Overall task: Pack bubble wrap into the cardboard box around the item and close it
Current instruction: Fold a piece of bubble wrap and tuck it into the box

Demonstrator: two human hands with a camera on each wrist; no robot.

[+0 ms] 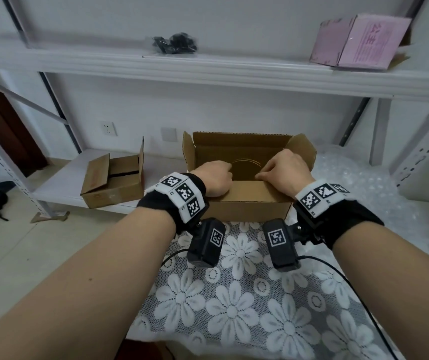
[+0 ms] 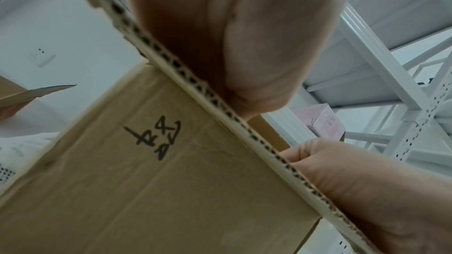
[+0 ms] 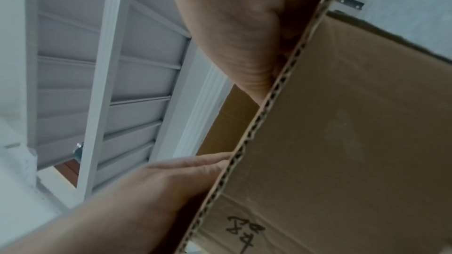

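Left hand (image 1: 216, 179): grip curled over the near flap (image 1: 247, 189) of the cardboard box (image 1: 244, 152), fingers hooked over its corrugated edge. Right hand (image 1: 284, 172): same grip on the same flap, fingers over the edge, thumb position not discernible. The flap carries handwritten black marking (image 2: 156, 140) on its outer face. The box stands open on the table (image 1: 234, 302), on a lace floral cloth; a round item (image 1: 245, 167) lies inside between the hands. Bubble wrap (image 1: 359, 183) lies just beside the box on the right. A smaller open carton (image 1: 114, 183) sits on a low shelf (image 1: 60, 188) to the left
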